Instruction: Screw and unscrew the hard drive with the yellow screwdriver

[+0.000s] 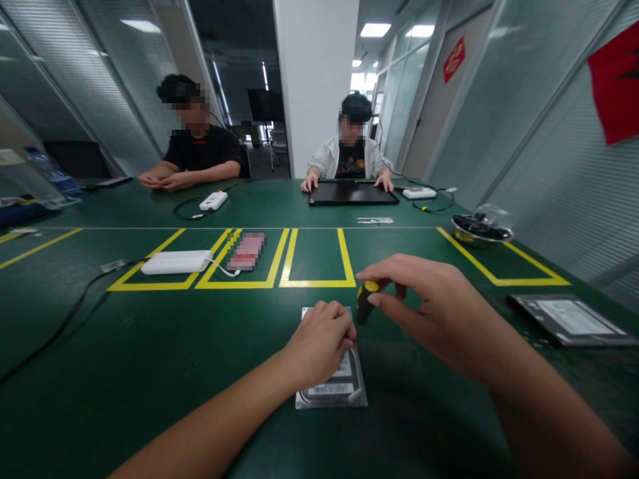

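A silver hard drive [333, 392] with a white label lies flat on the green table in front of me. My left hand [324, 339] rests over its upper part, fingers curled and closed near its right edge; what they pinch, if anything, is hidden. My right hand [424, 299] is just right of the drive, thumb and fingers on the yellow top of a short black-and-yellow screwdriver [366, 305]. The screwdriver stands nearly upright, slightly tilted, at the drive's upper right corner. Its tip cannot be made out.
Another drive [574, 319] lies at the right, below a metal bowl [482, 233] of dark parts. A white power bank [177, 262] and a pink phone [247, 251] are at the left. Across the table [150, 352] sit two people, one touching a dark panel [353, 193].
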Action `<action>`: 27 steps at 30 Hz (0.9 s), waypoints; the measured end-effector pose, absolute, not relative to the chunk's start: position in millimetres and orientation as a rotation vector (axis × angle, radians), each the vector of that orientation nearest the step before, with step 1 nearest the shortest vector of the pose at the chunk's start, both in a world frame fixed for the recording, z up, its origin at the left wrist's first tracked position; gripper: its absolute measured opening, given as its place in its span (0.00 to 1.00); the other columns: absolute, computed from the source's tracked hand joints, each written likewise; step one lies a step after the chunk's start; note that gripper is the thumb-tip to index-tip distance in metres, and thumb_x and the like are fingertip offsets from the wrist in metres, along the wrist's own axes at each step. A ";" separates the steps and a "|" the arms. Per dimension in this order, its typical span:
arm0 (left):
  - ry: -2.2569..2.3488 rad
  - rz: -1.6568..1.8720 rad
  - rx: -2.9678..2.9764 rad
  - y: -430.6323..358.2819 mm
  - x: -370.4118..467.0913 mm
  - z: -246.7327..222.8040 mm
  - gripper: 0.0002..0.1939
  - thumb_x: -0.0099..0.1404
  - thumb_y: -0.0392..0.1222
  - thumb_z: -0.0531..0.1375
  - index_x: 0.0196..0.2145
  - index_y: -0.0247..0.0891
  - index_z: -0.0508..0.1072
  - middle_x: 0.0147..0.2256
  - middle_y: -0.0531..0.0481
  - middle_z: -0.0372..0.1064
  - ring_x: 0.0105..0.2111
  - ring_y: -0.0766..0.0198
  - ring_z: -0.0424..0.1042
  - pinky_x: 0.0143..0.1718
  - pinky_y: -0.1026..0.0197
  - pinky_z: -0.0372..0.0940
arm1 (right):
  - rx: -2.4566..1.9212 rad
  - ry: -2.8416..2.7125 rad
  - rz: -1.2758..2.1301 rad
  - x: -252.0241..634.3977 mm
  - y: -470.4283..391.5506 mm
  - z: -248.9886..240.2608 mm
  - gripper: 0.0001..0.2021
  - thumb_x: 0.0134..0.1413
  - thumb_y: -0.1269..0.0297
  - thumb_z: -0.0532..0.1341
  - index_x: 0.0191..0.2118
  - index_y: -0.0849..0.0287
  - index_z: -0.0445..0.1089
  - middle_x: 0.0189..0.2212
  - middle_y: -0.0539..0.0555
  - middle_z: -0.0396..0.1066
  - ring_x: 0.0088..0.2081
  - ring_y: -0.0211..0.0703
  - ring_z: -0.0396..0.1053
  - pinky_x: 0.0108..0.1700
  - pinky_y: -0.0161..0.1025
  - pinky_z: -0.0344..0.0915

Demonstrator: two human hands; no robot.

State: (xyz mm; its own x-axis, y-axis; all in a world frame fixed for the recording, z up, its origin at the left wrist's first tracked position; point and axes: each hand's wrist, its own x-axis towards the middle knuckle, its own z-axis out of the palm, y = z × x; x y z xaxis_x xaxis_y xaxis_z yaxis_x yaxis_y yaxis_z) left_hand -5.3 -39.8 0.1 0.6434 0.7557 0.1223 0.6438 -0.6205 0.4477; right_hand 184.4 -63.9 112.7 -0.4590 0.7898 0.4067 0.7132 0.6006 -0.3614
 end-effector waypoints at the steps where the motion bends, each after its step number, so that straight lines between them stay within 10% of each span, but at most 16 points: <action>1: 1.109 0.436 2.501 -39.8 -5.2 -0.3 0.05 0.64 0.34 0.58 0.37 0.40 0.70 0.43 0.50 0.64 0.44 0.55 0.61 0.44 0.53 0.59 | -1.210 -2.287 0.179 183.7 -63.5 112.6 0.07 0.59 0.70 0.61 0.41 0.56 0.73 0.37 0.52 0.72 0.36 0.40 0.68 0.38 0.37 0.63; 27: 1.099 0.450 2.504 -39.7 -6.0 -2.1 0.03 0.64 0.34 0.59 0.36 0.40 0.70 0.42 0.50 0.64 0.43 0.56 0.61 0.43 0.54 0.58 | -1.241 -2.296 0.205 184.8 -65.5 111.5 0.02 0.57 0.68 0.62 0.37 0.58 0.69 0.31 0.48 0.66 0.32 0.36 0.63 0.33 0.35 0.57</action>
